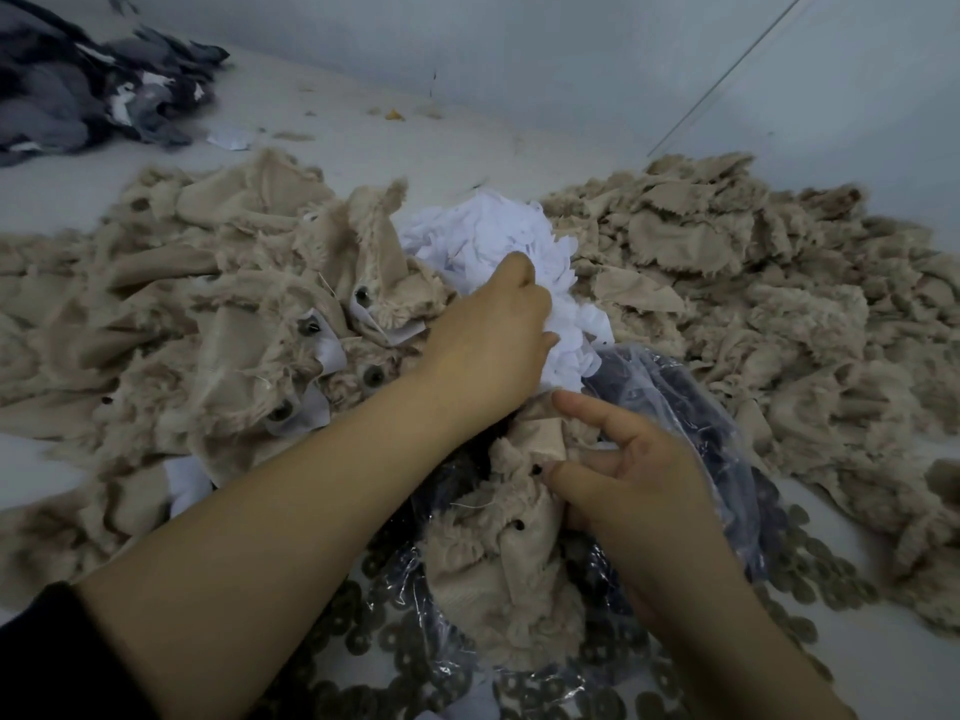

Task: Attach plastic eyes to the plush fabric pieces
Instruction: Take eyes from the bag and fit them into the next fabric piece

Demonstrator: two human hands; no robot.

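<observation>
Left hand (493, 330) fingers buried in white scraps (498, 241), grip unclear; right hand (639, 491) pinching beige plush piece (498, 543).

Work surface: pale white tabletop (363, 142), meeting a pale wall at the back. Directly on it: heap of beige plush fabric pieces (171, 304) on the left, some with dark eyes fitted; a second beige heap (753, 304) on the right; white fabric scraps (488, 236) between them; grey-blue fabric pile (78, 90) far left corner; round washers (810, 563) scattered near edge; clear plastic bag (675, 387).
</observation>
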